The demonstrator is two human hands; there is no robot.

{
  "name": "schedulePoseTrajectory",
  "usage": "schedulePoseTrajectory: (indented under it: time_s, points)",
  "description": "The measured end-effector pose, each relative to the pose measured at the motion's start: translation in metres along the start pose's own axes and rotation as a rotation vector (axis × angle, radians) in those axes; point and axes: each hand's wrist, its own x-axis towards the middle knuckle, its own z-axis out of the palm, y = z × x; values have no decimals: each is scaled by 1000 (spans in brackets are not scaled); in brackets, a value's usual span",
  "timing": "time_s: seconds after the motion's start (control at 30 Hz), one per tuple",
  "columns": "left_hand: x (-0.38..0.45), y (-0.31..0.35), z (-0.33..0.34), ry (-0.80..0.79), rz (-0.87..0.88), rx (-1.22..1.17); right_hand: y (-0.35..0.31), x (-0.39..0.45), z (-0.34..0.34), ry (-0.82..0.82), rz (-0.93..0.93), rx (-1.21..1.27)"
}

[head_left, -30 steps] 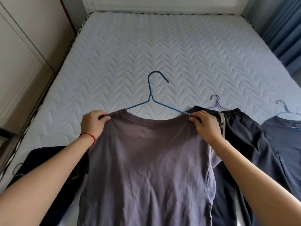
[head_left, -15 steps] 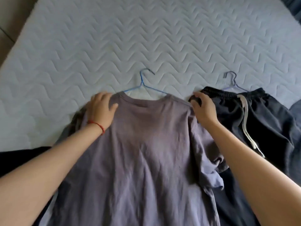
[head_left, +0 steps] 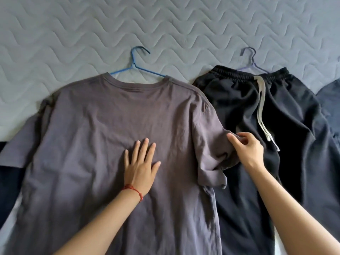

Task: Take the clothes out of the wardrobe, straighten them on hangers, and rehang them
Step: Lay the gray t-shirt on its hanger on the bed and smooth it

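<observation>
Mattress (head_left: 55, 34): pale quilted surface with a wavy stitch pattern, under everything else.
T-shirt (head_left: 103, 126): grey-purple, laid flat on the mattress, neck away from the camera; its right sleeve is bunched and lies over the edge of the trousers.
Trousers (head_left: 287, 137): black, elastic waist, pale drawstring hanging down the front, just right of the T-shirt and touching it.
Left hand (head_left: 140, 168): fingers spread, palm pressed flat on the middle of the T-shirt, gripping nothing; red cord at the wrist.
Right hand (head_left: 248, 150): thumb and fingers pinching the crumpled sleeve.
Blue hanger (head_left: 137, 65): inside the T-shirt's neck, hook and upper wires showing.
Purple hanger (head_left: 253, 59): hook showing above the trousers' waistband.
</observation>
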Motion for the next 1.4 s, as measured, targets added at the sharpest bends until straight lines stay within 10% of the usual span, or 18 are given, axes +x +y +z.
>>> schedulePoseTrajectory:
  time_s: [0.3, 0.53, 0.93, 1.17, 1.4]
  points:
    - [-2, 0, 14, 75, -18, 110, 17, 8, -29, -164, -96, 215]
    - [-3, 2, 18, 111, -28, 95, 11, 64, -110, 280, -9, 38]
    - [-3, -2, 20, 136, -14, 93, -26, -58, 92, -105, -818, -351]
    - [-2, -6, 15, 121, 8, 18, -12, -59, 111, 68, -300, -429]
    - [-7, -55, -25, 277, 91, -263, -104, -132, 173, -111, -748, -312]
